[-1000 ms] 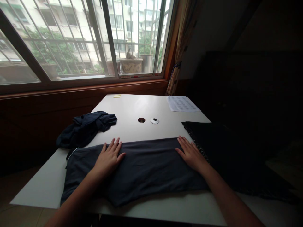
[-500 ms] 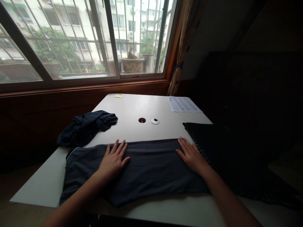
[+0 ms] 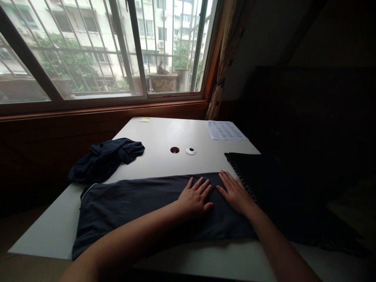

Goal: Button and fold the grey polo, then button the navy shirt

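Observation:
A dark grey-blue garment [image 3: 132, 199], folded into a long strip, lies flat across the near part of the white table [image 3: 158, 164]. A light-edged opening shows at its left end; its exact kind I cannot make out. My left hand [image 3: 195, 196] rests palm down on the cloth right of its middle, fingers spread. Close beside it, my right hand [image 3: 235, 192] lies flat on the garment's right end, fingers stretched toward the far edge. Neither hand grips anything. My left forearm covers part of the cloth's near side.
A crumpled navy garment [image 3: 111, 156] lies at the table's left edge. On the right is a dark cloth [image 3: 264, 176] with a stitched-looking border. Farther back are printed sheets [image 3: 226, 130], a yellow note [image 3: 145, 120], a round cable hole [image 3: 174, 150] and its white cover [image 3: 190, 151].
My left hand has slid right along the garment, from left of its middle to beside my right hand. My right hand stays at the right end. The view has shifted slightly.

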`<state>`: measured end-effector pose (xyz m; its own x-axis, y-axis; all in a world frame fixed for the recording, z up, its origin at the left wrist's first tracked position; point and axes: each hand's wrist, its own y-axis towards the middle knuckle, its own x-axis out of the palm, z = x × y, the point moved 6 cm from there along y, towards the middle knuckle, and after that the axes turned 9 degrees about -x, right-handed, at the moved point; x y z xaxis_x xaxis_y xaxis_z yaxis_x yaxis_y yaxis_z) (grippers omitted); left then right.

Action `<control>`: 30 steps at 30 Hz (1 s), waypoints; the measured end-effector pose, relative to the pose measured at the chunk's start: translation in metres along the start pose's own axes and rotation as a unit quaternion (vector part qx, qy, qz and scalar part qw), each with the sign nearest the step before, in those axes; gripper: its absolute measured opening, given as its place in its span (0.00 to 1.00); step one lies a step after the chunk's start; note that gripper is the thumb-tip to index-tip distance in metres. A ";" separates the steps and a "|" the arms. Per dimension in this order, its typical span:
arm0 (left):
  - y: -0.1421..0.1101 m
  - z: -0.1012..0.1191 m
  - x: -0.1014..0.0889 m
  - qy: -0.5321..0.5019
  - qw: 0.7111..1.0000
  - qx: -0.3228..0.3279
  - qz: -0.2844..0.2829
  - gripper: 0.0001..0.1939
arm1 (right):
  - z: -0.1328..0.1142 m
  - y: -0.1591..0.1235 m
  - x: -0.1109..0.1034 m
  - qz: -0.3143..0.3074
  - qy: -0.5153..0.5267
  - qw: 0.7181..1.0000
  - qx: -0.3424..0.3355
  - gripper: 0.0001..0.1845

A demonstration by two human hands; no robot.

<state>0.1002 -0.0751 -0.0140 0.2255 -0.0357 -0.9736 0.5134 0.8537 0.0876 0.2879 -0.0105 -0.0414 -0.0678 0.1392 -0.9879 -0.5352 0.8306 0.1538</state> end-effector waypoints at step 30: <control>-0.115 -0.106 -0.026 0.116 0.983 -0.131 0.060 0.37 | -0.158 0.056 -0.037 0.003 0.095 0.986 -0.136 0.34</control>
<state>-0.0526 -0.1168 -0.0207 0.0602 0.1670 -0.9841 0.2579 0.9498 0.1770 0.1267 -0.0543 0.0008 -0.2139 0.0195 -0.9767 -0.7380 0.6519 0.1746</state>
